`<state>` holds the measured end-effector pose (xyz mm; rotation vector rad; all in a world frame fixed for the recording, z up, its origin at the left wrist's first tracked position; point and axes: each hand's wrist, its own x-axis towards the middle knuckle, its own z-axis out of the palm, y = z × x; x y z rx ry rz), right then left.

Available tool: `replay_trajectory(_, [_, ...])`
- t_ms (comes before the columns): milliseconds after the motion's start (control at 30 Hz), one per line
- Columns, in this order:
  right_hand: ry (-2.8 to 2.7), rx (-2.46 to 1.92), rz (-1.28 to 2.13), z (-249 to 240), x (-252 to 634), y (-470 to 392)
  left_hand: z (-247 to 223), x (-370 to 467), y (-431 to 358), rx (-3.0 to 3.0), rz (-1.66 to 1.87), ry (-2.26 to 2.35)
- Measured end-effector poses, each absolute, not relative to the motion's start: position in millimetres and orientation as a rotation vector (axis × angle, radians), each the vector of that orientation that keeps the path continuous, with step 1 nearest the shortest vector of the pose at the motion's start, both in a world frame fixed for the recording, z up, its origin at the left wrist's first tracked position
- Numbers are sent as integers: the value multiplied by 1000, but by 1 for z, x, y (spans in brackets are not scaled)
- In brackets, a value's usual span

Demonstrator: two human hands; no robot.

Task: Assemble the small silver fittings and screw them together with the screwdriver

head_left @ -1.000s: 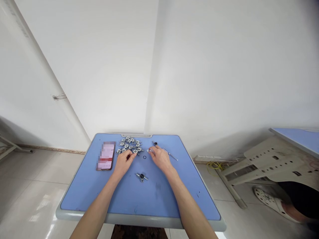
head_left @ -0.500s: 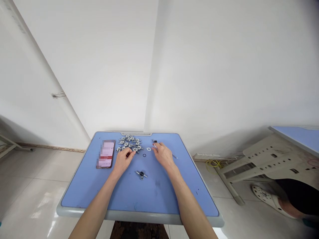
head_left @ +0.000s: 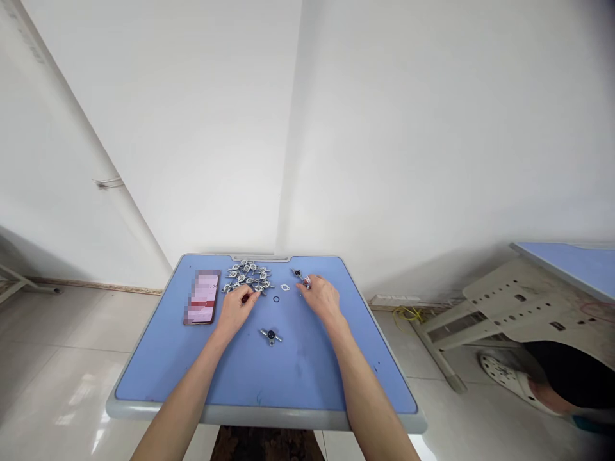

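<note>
My left hand is closed in a pinch at the near edge of a pile of small silvery metal fittings. Something dark red shows faintly at its fingertips, too small to name. My right hand has its fingers closed round a shiny piece with a reddish tint, mostly hidden. Just beyond those fingers lies a metal fitting with a black centre. Between the hands are a flat oval metal plate and a dark ring. Another black-centred fitting lies nearer me.
A phone with a lit screen lies on the left of the blue desk. The white wall rises behind it. To the right stand another desk and a person's foot in a white clog.
My right hand has shifted slightly right, uncovering more of the fitting beyond it. A thin rod that showed behind that hand is out of sight. My left hand stays by the pile.
</note>
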<state>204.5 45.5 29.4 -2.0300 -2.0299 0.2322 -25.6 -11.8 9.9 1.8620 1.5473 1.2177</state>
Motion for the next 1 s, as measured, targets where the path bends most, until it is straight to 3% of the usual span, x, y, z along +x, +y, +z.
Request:
replay_trajectory(433, [-2246,-1792,272,25,189,39,9,-26,-11,1869,1181,1566])
replay_trajectory(833, [-1587,-1507,502,37,232,44,12,-25,-14,1856,1197,1529])
replay_trajectory(1000, [-1522,-1274,687,37,209,29,16,-22,-16,1750,1148,1295])
